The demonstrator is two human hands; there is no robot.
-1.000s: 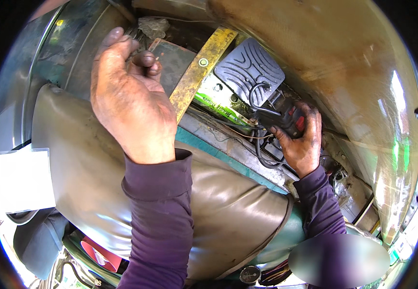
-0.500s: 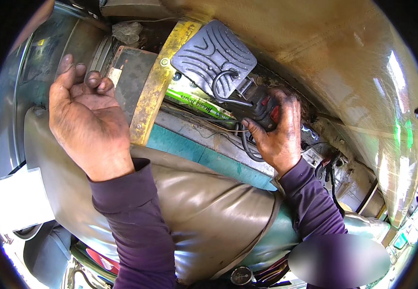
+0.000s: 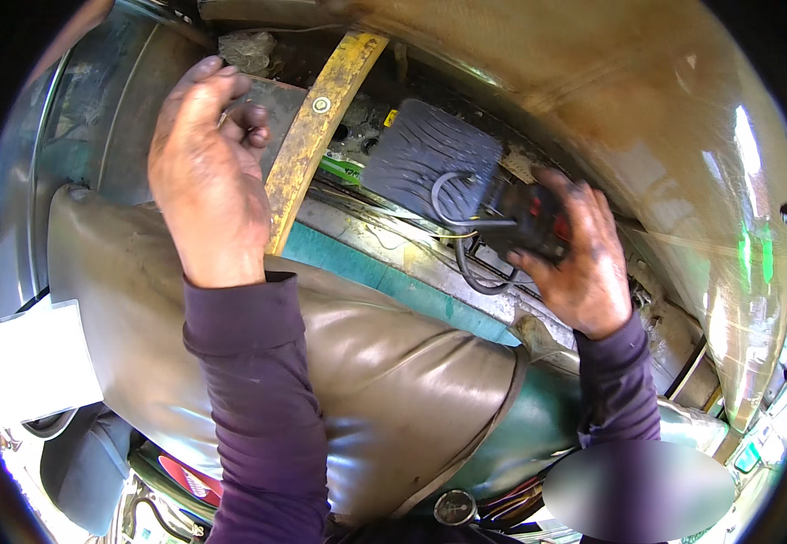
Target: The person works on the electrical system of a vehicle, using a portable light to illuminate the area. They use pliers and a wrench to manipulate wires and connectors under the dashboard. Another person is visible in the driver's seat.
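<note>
My right hand (image 3: pixel 588 263) grips a black box with red parts (image 3: pixel 538 218), thumb on the near side and fingers on the far side. A dark ribbed plate (image 3: pixel 429 154) lies beside the box, and a looped black cable (image 3: pixel 443 199) crosses its edge. Under the plate, a strip of a bright green battery-like case (image 3: pixel 342 169) shows; the rest is covered. To the left, my left hand (image 3: pixel 217 172) hovers near a worn yellow bar (image 3: pixel 312 136). Its fingers are loosely bent and apart, and I see nothing held in them.
A brown padded cover (image 3: pixel 366 363) spreads along the near side of the bay, beside a teal ledge (image 3: pixel 384 281). Another brown panel (image 3: pixel 593 82) rises on the far side. Thin loose wires (image 3: pixel 366 204) run along the bay. Crumpled clear plastic (image 3: pixel 246 52) lies at the far left.
The ribbed plate and black box have shifted right with my right hand, and the plate hides more of the green case. My left hand has moved right and turned sideways.
</note>
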